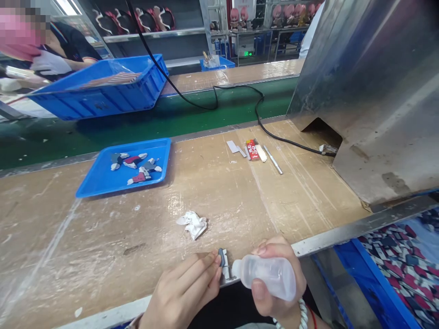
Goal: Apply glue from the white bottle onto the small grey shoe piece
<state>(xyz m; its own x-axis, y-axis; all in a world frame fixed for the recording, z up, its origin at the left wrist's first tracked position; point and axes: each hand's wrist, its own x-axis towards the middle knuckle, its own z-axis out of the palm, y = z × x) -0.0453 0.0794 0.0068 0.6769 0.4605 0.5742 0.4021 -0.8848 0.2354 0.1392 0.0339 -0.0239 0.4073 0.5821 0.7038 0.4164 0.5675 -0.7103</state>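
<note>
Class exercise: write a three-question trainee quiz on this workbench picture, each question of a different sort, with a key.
1. True or false: the right hand holds a clear squeeze bottle.
2. What does the left hand pinch? A) small grey-and-white part B) red pack C) crumpled tissue
3. Fill in: the painted parts lie in a blue ____.

Key: 1 true; 2 A; 3 tray.

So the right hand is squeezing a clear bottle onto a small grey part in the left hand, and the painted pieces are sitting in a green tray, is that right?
Not quite: the tray holding the painted pieces is blue, not green, as the head view shows. The rest stands: the right hand holds the clear bottle with its tip at the small grey part pinched in the left hand.
</note>
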